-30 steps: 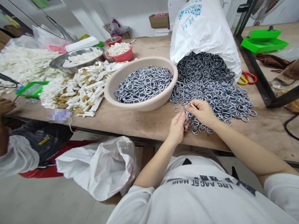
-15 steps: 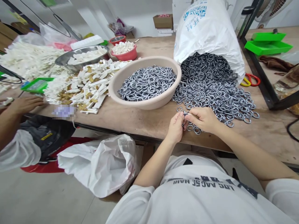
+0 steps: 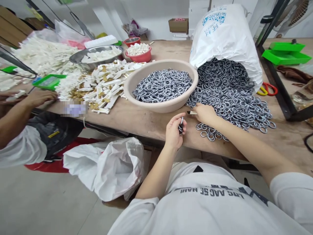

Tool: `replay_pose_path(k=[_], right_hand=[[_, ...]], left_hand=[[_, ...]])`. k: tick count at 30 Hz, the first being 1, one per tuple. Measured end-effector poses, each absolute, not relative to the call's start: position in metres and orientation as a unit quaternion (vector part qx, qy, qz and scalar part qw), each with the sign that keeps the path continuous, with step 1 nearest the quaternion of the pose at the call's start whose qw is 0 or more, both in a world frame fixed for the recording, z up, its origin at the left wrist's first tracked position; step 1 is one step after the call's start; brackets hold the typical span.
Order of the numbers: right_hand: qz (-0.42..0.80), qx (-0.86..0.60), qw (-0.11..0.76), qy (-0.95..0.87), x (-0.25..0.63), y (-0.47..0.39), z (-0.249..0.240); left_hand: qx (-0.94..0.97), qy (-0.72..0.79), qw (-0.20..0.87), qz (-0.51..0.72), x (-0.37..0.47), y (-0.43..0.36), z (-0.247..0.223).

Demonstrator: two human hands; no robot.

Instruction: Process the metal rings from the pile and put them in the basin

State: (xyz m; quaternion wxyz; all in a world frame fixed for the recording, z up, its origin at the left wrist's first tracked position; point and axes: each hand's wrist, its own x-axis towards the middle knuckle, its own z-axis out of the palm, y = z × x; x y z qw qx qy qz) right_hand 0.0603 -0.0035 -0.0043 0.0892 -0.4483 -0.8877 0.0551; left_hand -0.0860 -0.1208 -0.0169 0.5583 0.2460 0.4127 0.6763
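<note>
The left hand [image 3: 173, 132] is raised above the near edge of the table [image 3: 146, 122], its fingers curled around a few grey rings [image 3: 181, 126]. The rings sit inside the curl of the fingers, a light one uppermost near the fingertips; how many are held is too small to tell.

A little farther off, the right hand [image 3: 204, 113] is palm down, its fingers closed on a small flat tool [image 3: 193, 112] whose dark tip sticks out toward the left hand. Its fingertips are at the near edge of the ring pile [image 3: 232, 102]; whether they touch a ring I cannot tell.

Just beyond the hands to the left stands a beige bowl [image 3: 160, 107] of similar rings. Behind the pile, a white sack [image 3: 225, 42] lies tipped, its mouth spilling rings.
</note>
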Motion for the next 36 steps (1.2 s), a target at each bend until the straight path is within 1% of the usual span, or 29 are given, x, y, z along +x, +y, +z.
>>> replay_pose_path(k=[2, 3, 5, 7, 8, 9, 10, 11, 13, 15, 18, 20, 21, 24, 26, 29, 31, 32, 34, 36], right_hand=[[0.106, -0.442, 0.13, -0.881, 0.061, -0.001, -0.002], [0.163, -0.434, 0.162, -0.871, 0.064, -0.002, 0.0], [0.33, -0.412, 0.218, -0.821, 0.074, -0.012, 0.005], [0.494, -0.384, 0.244, -0.741, 0.086, -0.027, 0.009], [0.546, -0.372, 0.25, -0.708, 0.091, -0.035, 0.01], [0.571, -0.365, 0.261, -0.688, 0.095, -0.042, 0.01], [0.567, -0.365, 0.28, -0.683, 0.099, -0.048, 0.01], [0.537, -0.372, 0.307, -0.692, 0.102, -0.053, 0.009], [0.434, -0.377, 0.357, -0.736, 0.106, -0.057, 0.007], [0.341, -0.358, 0.379, -0.782, 0.109, -0.057, 0.005], [0.3, -0.336, 0.395, -0.8, 0.109, -0.055, -0.001], [0.329, -0.346, 0.41, -0.777, 0.108, -0.054, -0.005], [0.366, -0.349, 0.413, -0.757, 0.108, -0.054, -0.007], [0.521, -0.327, 0.392, -0.684, 0.108, -0.055, -0.01], [0.597, -0.298, 0.37, -0.646, 0.109, -0.055, -0.01], [0.639, -0.277, 0.352, -0.626, 0.111, -0.053, -0.008], [0.603, -0.295, 0.364, -0.645, 0.114, -0.051, -0.007], [0.56, -0.312, 0.374, -0.67, 0.115, -0.05, -0.006], [0.438, -0.339, 0.383, -0.739, 0.119, -0.051, -0.005], [0.321, -0.347, 0.365, -0.802, 0.122, -0.054, -0.004]], left_hand=[[0.22, 0.414, 0.569, 0.676, -0.088, -0.118, -0.02], [0.213, 0.415, 0.575, 0.673, -0.087, -0.115, -0.021], [0.22, 0.421, 0.583, 0.659, -0.079, -0.111, -0.024], [0.252, 0.432, 0.587, 0.637, -0.064, -0.106, -0.026], [0.273, 0.433, 0.587, 0.627, -0.056, -0.104, -0.027], [0.293, 0.43, 0.586, 0.622, -0.048, -0.102, -0.028], [0.309, 0.424, 0.582, 0.621, -0.04, -0.101, -0.029], [0.321, 0.416, 0.578, 0.624, -0.034, -0.1, -0.031], [0.329, 0.406, 0.572, 0.632, -0.024, -0.099, -0.034], [0.323, 0.405, 0.576, 0.632, -0.018, -0.099, -0.037], [0.307, 0.409, 0.592, 0.623, -0.015, -0.1, -0.04], [0.305, 0.406, 0.596, 0.622, -0.015, -0.101, -0.041], [0.308, 0.403, 0.593, 0.625, -0.015, -0.101, -0.041], [0.325, 0.394, 0.58, 0.634, -0.016, -0.1, -0.041], [0.33, 0.391, 0.58, 0.634, -0.016, -0.1, -0.042], [0.335, 0.379, 0.59, 0.629, -0.016, -0.101, -0.041], [0.346, 0.369, 0.594, 0.626, -0.015, -0.102, -0.04], [0.345, 0.364, 0.597, 0.626, -0.015, -0.102, -0.038], [0.326, 0.362, 0.603, 0.632, -0.016, -0.103, -0.035], [0.292, 0.371, 0.607, 0.639, -0.017, -0.103, -0.032]])
